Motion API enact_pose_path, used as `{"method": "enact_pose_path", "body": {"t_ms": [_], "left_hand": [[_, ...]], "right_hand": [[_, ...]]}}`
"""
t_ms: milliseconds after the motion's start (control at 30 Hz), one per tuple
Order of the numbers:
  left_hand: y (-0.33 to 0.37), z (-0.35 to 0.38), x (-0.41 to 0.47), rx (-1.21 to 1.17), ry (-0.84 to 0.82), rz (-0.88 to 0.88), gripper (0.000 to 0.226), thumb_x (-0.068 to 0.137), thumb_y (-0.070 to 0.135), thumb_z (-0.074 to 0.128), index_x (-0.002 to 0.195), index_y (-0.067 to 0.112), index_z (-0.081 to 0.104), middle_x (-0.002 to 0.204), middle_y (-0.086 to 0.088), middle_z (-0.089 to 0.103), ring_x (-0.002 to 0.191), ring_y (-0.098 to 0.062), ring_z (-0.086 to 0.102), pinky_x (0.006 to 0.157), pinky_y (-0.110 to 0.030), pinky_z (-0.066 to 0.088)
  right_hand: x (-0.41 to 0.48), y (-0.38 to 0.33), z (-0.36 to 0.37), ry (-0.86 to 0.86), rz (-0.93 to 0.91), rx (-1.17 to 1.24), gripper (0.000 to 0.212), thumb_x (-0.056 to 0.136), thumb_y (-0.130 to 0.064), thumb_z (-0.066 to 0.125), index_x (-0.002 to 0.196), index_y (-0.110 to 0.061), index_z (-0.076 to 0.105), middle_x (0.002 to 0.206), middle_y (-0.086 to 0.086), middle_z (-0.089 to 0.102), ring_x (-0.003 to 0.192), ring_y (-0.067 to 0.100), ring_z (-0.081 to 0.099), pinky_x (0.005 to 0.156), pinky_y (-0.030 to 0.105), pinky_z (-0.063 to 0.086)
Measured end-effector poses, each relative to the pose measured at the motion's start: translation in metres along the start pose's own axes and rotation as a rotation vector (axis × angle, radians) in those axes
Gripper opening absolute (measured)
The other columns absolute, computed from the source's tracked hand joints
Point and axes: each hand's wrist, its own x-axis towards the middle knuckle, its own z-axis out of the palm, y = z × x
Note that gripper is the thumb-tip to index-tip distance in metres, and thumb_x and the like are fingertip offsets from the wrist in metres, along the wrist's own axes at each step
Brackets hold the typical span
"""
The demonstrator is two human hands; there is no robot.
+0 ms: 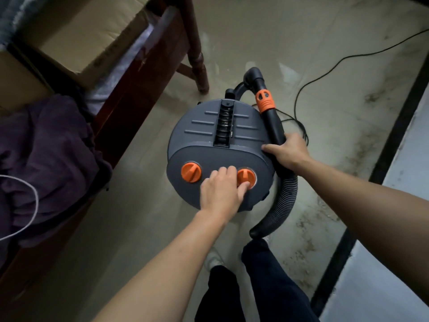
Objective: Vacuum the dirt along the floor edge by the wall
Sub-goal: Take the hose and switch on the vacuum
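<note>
A grey canister vacuum (209, 126) stands on the pale floor, with two orange knobs on its near face. My left hand (220, 191) rests on that face, thumb and fingers pinching the right orange knob (245, 176). My right hand (287, 149) is closed around the black hose handle (275, 126) beside the canister, below an orange collar (265, 99). The ribbed hose (282, 205) curves down toward my legs. Dark dirt (362, 154) streaks the floor along the black baseboard (394, 126) and white wall on the right.
A dark wooden chair or bed frame (148, 73) with cardboard boxes and a purple cloth (46, 159) fills the left. A black power cord (325, 77) loops across the floor behind the vacuum. My legs (260, 282) are at the bottom centre.
</note>
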Motion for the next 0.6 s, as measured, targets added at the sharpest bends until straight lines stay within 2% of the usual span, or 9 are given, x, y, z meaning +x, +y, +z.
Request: {"method": "enact_pose_path", "body": {"t_ms": [67, 200, 433, 533, 600], "left_hand": [[0.009, 0.008, 0.005, 0.026, -0.03, 0.021, 0.037, 0.092, 0.053, 0.049, 0.103, 0.018, 0.049, 0.105, -0.005, 0.059, 0.1, -0.027, 0.053, 0.072, -0.037, 0.04], [0.005, 0.018, 0.005, 0.059, -0.001, 0.075, 0.035, 0.094, 0.05, 0.046, 0.108, 0.018, 0.048, 0.104, -0.005, 0.057, 0.098, -0.026, 0.05, 0.066, -0.034, 0.035], [-0.001, 0.017, 0.01, 0.187, -0.035, 0.222, 0.028, 0.099, 0.044, 0.04, 0.114, 0.021, 0.044, 0.102, -0.003, 0.054, 0.091, -0.027, 0.052, 0.057, -0.036, 0.029], [0.0, 0.012, 0.011, 0.277, -0.069, 0.272, 0.019, 0.099, 0.03, 0.044, 0.116, 0.022, 0.042, 0.102, -0.005, 0.052, 0.086, -0.029, 0.053, 0.057, -0.036, 0.027], [0.002, 0.008, 0.013, 0.331, -0.086, 0.292, 0.021, 0.096, 0.019, 0.044, 0.116, 0.022, 0.041, 0.102, -0.006, 0.05, 0.083, -0.029, 0.053, 0.058, -0.037, 0.026]], "right_hand": [[0.003, 0.008, 0.0, -0.001, 0.031, 0.001, 0.05, 0.068, -0.05, 0.079, 0.099, -0.013, 0.067, 0.088, 0.007, 0.068, 0.082, 0.028, 0.065, 0.075, 0.04, 0.056], [0.006, 0.027, -0.001, -0.048, 0.082, 0.022, 0.053, 0.069, -0.053, 0.081, 0.098, -0.011, 0.065, 0.084, 0.005, 0.067, 0.076, 0.024, 0.064, 0.062, 0.031, 0.047], [0.01, 0.051, 0.005, -0.093, 0.122, 0.193, 0.056, 0.067, -0.06, 0.081, 0.088, -0.011, 0.063, 0.072, 0.001, 0.062, 0.068, 0.022, 0.062, 0.056, 0.028, 0.043], [0.014, 0.053, 0.004, -0.12, 0.114, 0.199, 0.054, 0.066, -0.058, 0.082, 0.087, -0.013, 0.061, 0.072, 0.0, 0.061, 0.066, 0.021, 0.06, 0.059, 0.029, 0.045], [0.016, 0.054, 0.004, -0.14, 0.122, 0.21, 0.053, 0.066, -0.057, 0.083, 0.086, -0.012, 0.06, 0.073, 0.001, 0.061, 0.068, 0.023, 0.06, 0.061, 0.032, 0.048]]}}
